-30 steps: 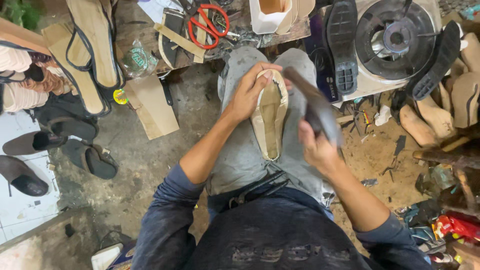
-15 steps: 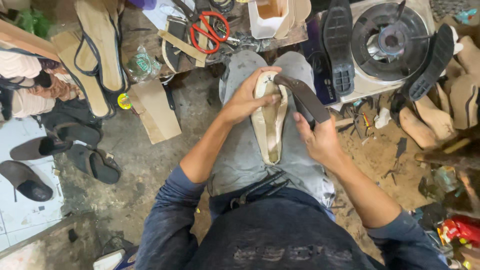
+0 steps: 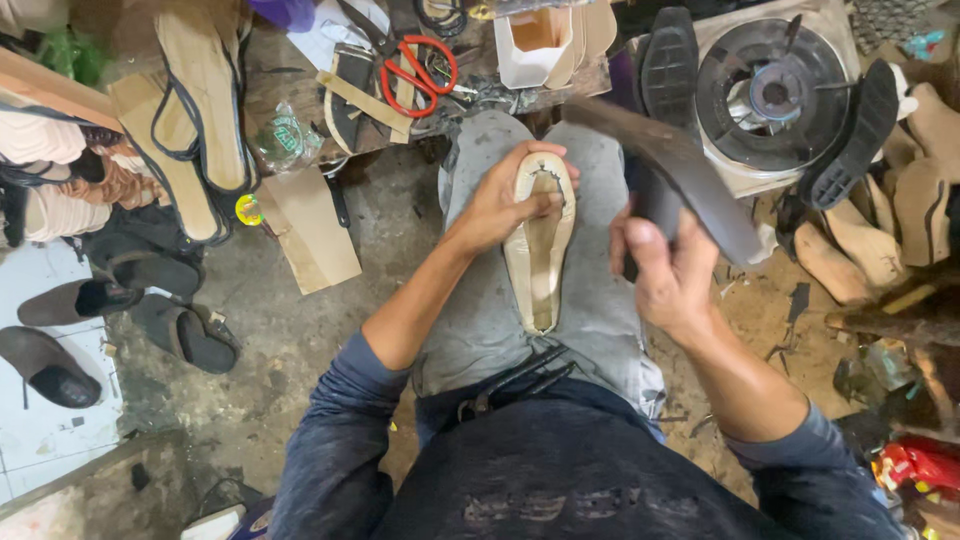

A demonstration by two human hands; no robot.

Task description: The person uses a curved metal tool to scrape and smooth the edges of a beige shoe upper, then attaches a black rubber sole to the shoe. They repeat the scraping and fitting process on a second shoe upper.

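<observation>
A cream shoe upper on its last (image 3: 538,250) lies bottom-up along my lap, toe pointing away from me. My left hand (image 3: 505,200) grips it near the toe end and holds it against my grey trousers. My right hand (image 3: 668,272) is closed around a dark grey shoe sole (image 3: 680,170), lifted clear of the shoe and tilted to the right of it. The sole's lower end is hidden inside my fist.
Red-handled scissors (image 3: 418,68) and sole pieces lie on the bench ahead. A round gas burner (image 3: 775,95) with black soles (image 3: 668,60) leaning by it stands at the upper right. Sandals (image 3: 195,110) and slippers (image 3: 185,335) cover the floor on the left; wooden lasts (image 3: 840,260) lie at right.
My right hand has lifted the dark sole away from the shoe, up and to the right. My left hand keeps its hold on the cream shoe.
</observation>
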